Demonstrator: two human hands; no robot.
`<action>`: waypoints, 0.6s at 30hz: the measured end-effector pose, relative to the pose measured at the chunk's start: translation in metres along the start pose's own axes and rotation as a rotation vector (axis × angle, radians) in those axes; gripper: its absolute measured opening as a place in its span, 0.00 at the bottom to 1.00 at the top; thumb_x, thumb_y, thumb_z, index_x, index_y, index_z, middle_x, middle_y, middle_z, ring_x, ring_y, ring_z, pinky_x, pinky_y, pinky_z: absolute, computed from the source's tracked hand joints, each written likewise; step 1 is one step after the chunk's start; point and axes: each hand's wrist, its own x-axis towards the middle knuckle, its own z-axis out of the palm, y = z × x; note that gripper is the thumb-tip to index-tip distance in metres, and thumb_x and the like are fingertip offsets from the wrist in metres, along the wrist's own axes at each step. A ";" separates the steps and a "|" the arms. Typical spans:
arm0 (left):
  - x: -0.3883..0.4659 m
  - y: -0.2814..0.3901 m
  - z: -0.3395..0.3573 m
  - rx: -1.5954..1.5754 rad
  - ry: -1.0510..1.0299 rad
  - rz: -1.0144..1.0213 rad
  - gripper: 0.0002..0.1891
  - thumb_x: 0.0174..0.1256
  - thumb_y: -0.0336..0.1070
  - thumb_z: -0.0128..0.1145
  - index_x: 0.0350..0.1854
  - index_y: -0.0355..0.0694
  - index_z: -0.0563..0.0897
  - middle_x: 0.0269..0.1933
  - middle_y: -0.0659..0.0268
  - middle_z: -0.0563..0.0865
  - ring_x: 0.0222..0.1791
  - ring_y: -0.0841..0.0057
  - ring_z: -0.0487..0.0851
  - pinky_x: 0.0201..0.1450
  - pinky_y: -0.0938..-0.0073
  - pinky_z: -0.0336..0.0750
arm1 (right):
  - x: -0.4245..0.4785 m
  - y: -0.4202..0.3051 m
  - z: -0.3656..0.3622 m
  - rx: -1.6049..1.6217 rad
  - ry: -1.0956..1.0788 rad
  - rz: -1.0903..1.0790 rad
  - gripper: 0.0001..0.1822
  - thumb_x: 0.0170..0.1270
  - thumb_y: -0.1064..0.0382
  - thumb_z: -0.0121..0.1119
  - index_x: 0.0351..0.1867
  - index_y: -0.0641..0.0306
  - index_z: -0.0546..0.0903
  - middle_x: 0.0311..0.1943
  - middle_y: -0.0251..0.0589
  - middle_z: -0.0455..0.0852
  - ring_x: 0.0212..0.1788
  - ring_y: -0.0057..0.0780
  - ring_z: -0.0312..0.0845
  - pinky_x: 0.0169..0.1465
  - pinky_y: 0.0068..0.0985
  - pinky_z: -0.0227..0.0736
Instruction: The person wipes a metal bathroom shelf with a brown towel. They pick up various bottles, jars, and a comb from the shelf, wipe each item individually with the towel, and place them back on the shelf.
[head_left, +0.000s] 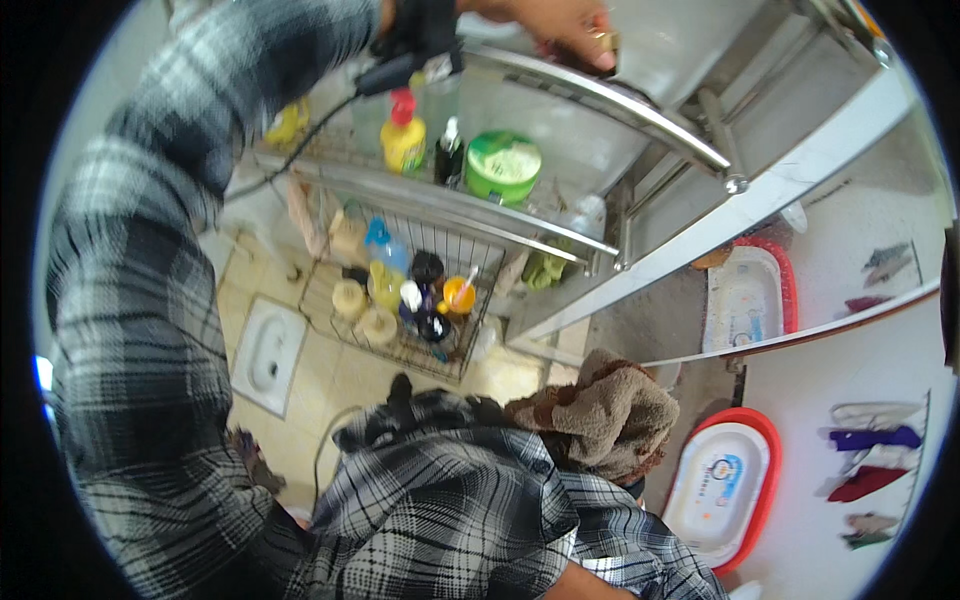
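Note:
My left hand (559, 30) reaches over the top rail (600, 90) of a steel wall rack, with thumb and fingers closed on a small dark object (611, 52) with a gold-coloured part. What the object is cannot be made out. A dark strap with a cable circles that wrist. On the tier below stand a yellow pump bottle with a red top (403, 139), a dark dropper bottle (449, 157) and a round green tub (502, 166). A brown towel (615, 412) is bunched at my right side. Only part of my right forearm shows at the bottom edge; the hand is out of view.
Lower down, a wire basket (480, 330) holds several bottles and an orange cup (458, 294). A squat toilet (270, 356) is set in the tiled floor. To the right are a white-framed mirror (825, 225), a red-and-white basin (720, 487) and hanging cloths (874, 439).

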 end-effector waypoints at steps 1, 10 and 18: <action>0.002 -0.003 0.005 -0.021 -0.012 0.022 0.22 0.61 0.52 0.59 0.46 0.38 0.75 0.37 0.69 0.80 0.37 0.82 0.75 0.37 0.77 0.71 | -0.007 0.001 -0.002 -0.012 0.014 0.013 0.26 0.44 0.58 0.72 0.46 0.63 0.76 0.38 0.36 0.81 0.40 0.24 0.76 0.47 0.23 0.70; 0.017 -0.008 0.009 -0.115 0.017 0.300 0.14 0.62 0.44 0.58 0.33 0.36 0.83 0.26 0.72 0.82 0.27 0.84 0.75 0.32 0.77 0.71 | -0.017 -0.003 -0.005 -0.098 0.063 0.063 0.26 0.44 0.57 0.72 0.44 0.63 0.76 0.37 0.36 0.80 0.39 0.24 0.76 0.46 0.23 0.70; 0.010 0.030 0.009 -0.249 -0.019 0.128 0.24 0.61 0.50 0.60 0.50 0.36 0.73 0.40 0.65 0.81 0.40 0.78 0.79 0.41 0.75 0.76 | 0.012 -0.030 -0.005 -0.129 0.060 0.037 0.25 0.44 0.57 0.72 0.44 0.62 0.76 0.36 0.35 0.80 0.39 0.24 0.76 0.45 0.23 0.70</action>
